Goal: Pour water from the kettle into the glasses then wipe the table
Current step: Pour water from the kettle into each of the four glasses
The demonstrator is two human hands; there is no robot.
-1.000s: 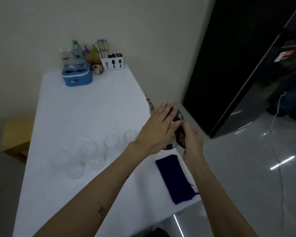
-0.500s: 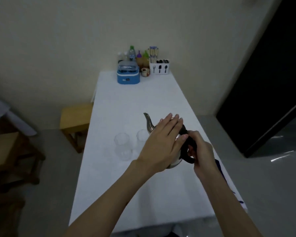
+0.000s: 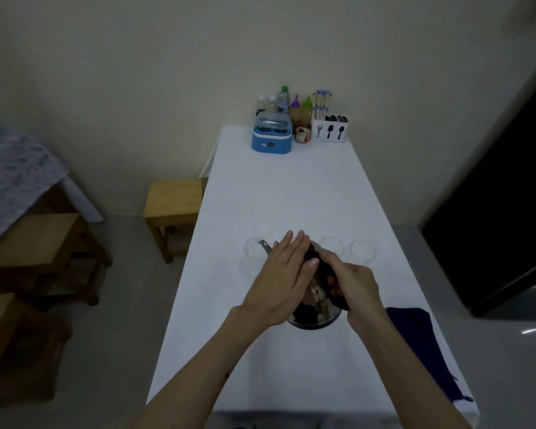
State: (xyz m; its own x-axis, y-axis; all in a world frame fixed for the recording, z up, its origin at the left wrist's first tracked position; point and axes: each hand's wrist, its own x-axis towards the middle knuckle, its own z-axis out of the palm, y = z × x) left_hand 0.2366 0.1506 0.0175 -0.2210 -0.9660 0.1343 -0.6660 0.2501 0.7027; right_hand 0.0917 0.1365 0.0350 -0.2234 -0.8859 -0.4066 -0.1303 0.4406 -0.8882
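Note:
A steel kettle (image 3: 314, 320) with a black handle is lifted over the white table (image 3: 291, 196), its spout (image 3: 264, 245) tipped toward the leftmost clear glass (image 3: 252, 247). My right hand (image 3: 353, 284) grips the black handle. My left hand (image 3: 283, 275) lies flat on the kettle's lid, fingers straight. Two more clear glasses (image 3: 333, 244) (image 3: 363, 249) stand to the right of the kettle. A dark blue cloth (image 3: 424, 345) lies near the table's right edge. I cannot tell whether water is flowing.
At the table's far end stand a blue box (image 3: 271, 138), several bottles (image 3: 287, 102), a small jar (image 3: 302, 134) and a white cutlery holder (image 3: 330, 127). Wooden stools (image 3: 172, 202) (image 3: 41, 243) sit left of the table. A dark fridge (image 3: 508, 196) is on the right.
The kettle has moved left along the row of glasses and tipped further, spout now over the leftmost glass. Both hands stay on it. My view has swung left and down.

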